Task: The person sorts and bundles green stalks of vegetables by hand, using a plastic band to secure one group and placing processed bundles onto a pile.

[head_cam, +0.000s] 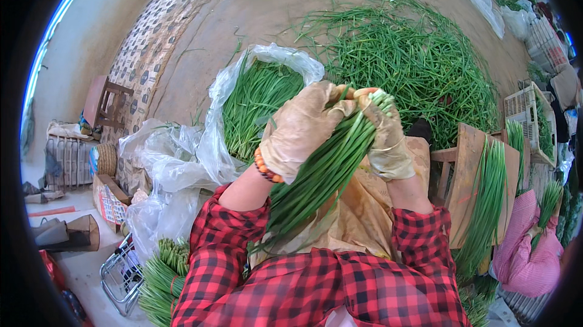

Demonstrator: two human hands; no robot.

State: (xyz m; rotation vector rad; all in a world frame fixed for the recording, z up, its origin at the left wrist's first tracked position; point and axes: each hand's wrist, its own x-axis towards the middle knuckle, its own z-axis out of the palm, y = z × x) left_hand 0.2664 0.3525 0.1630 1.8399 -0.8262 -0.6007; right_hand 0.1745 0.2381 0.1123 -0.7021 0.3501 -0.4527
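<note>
A bundle of long green chives (319, 176) slants across my lap, its pale cut ends up and to the right. My right hand (387, 140), in a stained cream glove, grips the bundle just below those ends. Lying over the bundle from the left is my left hand (303, 126), gloved alike, with its bent fingers meeting the right fingertips near the ends. A thin green leaf shows by the left fingertips. Part of the bundle is hidden under the left hand and forearm. A tan cloth apron (360, 213) covers my lap beneath it.
An open clear plastic bag (214, 117) of chives stands ahead left. Loose leaves (410, 62) heap on the floor ahead. Chives hang over a wooden stool (464, 181) at right, near another person's pink checked sleeve (514, 240). Tied bundles (159, 281) lie at lower left.
</note>
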